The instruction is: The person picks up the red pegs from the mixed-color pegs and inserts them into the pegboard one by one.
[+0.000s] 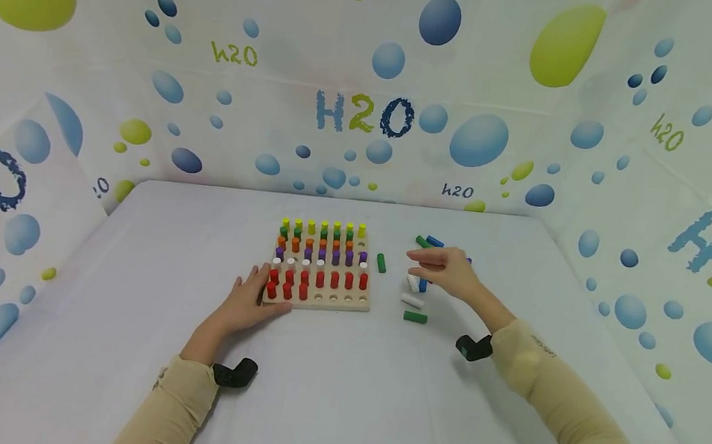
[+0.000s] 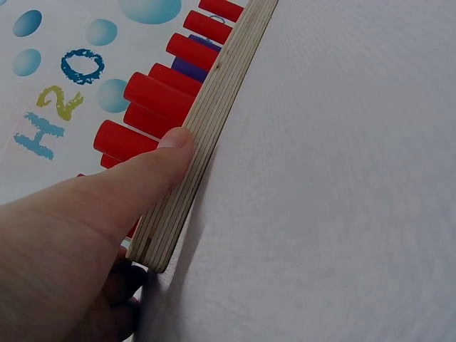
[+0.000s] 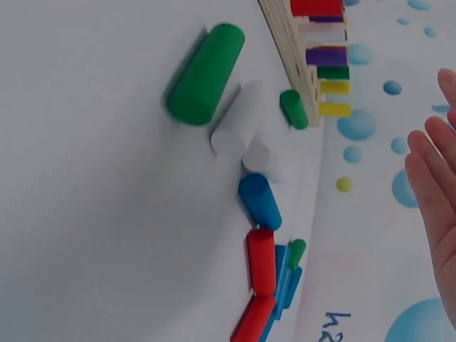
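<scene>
A wooden pegboard (image 1: 348, 307) stands on the table, holding rows of yellow, green, orange, purple, white and red pegs. My left hand (image 1: 245, 304) rests at its front left corner; the thumb (image 2: 174, 146) touches the front edge and the other fingers lie along the left side, partly hidden. Bare holes show at the right of the front row. Over the loose pegs right of the board hovers my right hand (image 1: 451, 270), its fingers extended and nothing visible between them. Below it lie a white peg (image 1: 413, 300), a green peg (image 3: 206, 75) and a blue peg (image 3: 260, 201).
Close to the board's right side lies another green peg (image 1: 381, 262). Red pegs (image 3: 261, 260) and more blue and green ones lie farther back, partly behind my right hand in the head view. A white patterned cloth (image 1: 372, 59) rises behind the table.
</scene>
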`<state>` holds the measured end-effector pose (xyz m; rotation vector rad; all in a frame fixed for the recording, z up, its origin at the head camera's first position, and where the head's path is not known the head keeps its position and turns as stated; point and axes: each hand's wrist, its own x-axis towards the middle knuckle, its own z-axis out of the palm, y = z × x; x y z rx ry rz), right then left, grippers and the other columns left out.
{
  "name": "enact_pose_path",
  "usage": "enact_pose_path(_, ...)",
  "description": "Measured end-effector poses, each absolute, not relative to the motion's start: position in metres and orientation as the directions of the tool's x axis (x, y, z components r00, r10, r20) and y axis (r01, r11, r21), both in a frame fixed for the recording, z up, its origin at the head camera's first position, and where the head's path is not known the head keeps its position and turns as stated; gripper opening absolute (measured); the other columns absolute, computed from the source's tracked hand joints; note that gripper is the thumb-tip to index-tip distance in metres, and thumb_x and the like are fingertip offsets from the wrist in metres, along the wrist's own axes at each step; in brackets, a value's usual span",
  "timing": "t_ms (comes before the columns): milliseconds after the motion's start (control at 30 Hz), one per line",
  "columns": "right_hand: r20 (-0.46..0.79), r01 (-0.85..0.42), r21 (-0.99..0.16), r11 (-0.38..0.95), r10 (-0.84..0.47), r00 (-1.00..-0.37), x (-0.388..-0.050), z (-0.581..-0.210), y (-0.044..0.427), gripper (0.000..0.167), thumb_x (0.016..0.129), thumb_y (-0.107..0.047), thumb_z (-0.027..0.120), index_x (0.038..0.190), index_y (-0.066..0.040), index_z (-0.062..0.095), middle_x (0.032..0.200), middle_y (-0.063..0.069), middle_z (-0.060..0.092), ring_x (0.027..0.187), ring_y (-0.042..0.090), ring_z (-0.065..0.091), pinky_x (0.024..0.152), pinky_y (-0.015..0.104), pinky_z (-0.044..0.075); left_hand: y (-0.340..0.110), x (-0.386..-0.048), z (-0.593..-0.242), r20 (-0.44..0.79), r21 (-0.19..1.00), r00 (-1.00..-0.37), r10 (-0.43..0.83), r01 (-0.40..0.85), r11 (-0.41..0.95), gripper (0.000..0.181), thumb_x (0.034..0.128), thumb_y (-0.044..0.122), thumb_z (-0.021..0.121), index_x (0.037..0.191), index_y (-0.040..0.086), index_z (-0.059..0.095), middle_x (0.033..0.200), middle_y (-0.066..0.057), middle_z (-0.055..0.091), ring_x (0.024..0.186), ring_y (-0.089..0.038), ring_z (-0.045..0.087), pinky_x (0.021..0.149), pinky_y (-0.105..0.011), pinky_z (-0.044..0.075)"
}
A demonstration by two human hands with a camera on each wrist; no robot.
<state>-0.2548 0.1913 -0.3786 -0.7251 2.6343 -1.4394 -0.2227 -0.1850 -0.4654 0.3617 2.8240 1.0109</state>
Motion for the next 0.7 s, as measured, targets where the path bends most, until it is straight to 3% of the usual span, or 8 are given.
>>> enact_pose_path(167,0.158,-0.340,-0.809,0.479,-0.381,-0.911,-0.267,-0.392,0.210,0.038,0.081,-0.015,0.070,0.115,0.001,0.062,0.115,0.016,0.061,0.107,0.035,0.057,0.085,0.027,0.048,-0.185,-0.223,-0.467,-0.027,0.637,-0.965,0.262,0.185,0.749,0.101,0.0802,0.052,0.062,0.143,-0.007,0.009,0.147,-0.027,0.013,0.136,-0.040,0.003,0.107,-0.054,-0.004)
enact_pose_path(367,0.152,-0.312,-0.820,0.479,-0.343,-0.927,-0.272,-0.397,0.225,0.038,0.082,-0.011,0.068,0.116,0.004,0.060,0.117,0.022,0.059,0.105,0.035,0.058,0.083,0.027,0.049,-0.186,-0.224,-0.468,-0.023,0.633,-0.964,0.263,0.189,0.751,0.102,0.0797,0.053,0.062,0.143,-0.007,0.009,0.147,-0.026,0.014,0.136,-0.040,0.003,0.107,-0.054,-0.004)
enact_pose_path(700,0.140,-0.275,-0.820,0.501,-0.291,-0.946,-0.277,-0.402,0.234,0.035,0.082,-0.009,0.069,0.113,0.004,0.062,0.115,0.020,0.061,0.103,0.032,0.060,0.081,0.024,0.049,-0.186,-0.224,-0.470,-0.023,0.636,-0.965,0.262,0.188,0.748,0.102,0.0789,0.053,0.063,0.144,-0.006,0.010,0.148,-0.025,0.014,0.137,-0.039,0.003,0.107,-0.054,-0.004)
